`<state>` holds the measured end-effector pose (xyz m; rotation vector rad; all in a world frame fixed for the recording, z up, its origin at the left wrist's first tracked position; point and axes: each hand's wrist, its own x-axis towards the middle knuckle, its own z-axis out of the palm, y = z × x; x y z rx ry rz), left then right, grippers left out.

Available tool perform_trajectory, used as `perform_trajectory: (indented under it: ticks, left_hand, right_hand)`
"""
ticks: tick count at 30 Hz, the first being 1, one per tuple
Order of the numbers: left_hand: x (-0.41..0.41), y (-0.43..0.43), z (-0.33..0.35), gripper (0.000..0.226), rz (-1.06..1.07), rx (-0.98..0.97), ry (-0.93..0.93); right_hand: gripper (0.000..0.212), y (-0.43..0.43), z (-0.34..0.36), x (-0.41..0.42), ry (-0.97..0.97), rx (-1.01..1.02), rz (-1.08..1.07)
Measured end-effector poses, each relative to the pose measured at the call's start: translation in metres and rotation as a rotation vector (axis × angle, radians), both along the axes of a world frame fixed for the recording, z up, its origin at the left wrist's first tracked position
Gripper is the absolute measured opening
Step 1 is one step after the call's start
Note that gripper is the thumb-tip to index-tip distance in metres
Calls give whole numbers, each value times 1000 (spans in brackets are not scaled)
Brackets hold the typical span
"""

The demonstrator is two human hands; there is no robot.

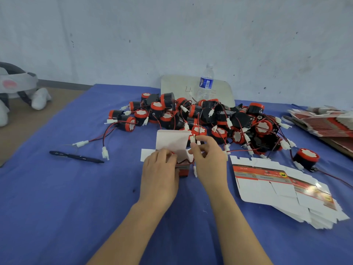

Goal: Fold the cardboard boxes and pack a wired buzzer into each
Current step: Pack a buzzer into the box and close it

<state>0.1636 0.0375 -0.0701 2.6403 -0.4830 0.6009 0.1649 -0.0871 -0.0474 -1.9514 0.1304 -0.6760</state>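
Note:
A small red-and-white cardboard box (183, 169) stands upright on the blue cloth at the centre, its white lid flap (172, 142) raised. My left hand (160, 171) grips the box's left side, with its fingers curled over the open top. My right hand (207, 159) pinches a white wire connector (192, 139) just above the box's right edge; another connector hangs beside the box. The buzzer itself is mostly hidden between my hands. A big heap of black-and-red wired buzzers (200, 117) lies just behind.
Flat unfolded boxes (277, 186) lie in a stack to the right, more (324, 121) at the far right edge. A black pen (76, 156) lies to the left. A water bottle (206, 83) stands on a white board at the back. One stray buzzer (306, 157) sits at right.

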Motion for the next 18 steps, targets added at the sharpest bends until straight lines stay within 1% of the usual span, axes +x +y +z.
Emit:
perform_trajectory:
  ticks: [4, 7, 9, 11, 16, 17, 18]
  left_hand:
    - [-1, 0, 1, 33, 0, -14, -7]
    - [0, 0, 1, 32, 5, -22, -9]
    - [0, 0, 1, 31, 7, -25, -5]
    - [-1, 0, 1, 30, 5, -25, 0]
    - [-2, 0, 4, 27, 3, -47, 8]
    - [-3, 0, 3, 27, 2, -47, 5]
    - [-3, 0, 3, 28, 2, -48, 4]
  right_hand:
    - [23, 3, -2, 1, 14, -96, -14]
    - [32, 7, -1, -1, 25, -133, 51]
    - [41, 10, 2, -2, 21, -55, 116]
    - [46, 11, 4, -3, 21, 117, 178]
    - [37, 11, 9, -2, 50, 369, 271]
    - [38, 10, 9, -2, 59, 363, 252]
    - [38, 8, 9, -2, 68, 287, 197]
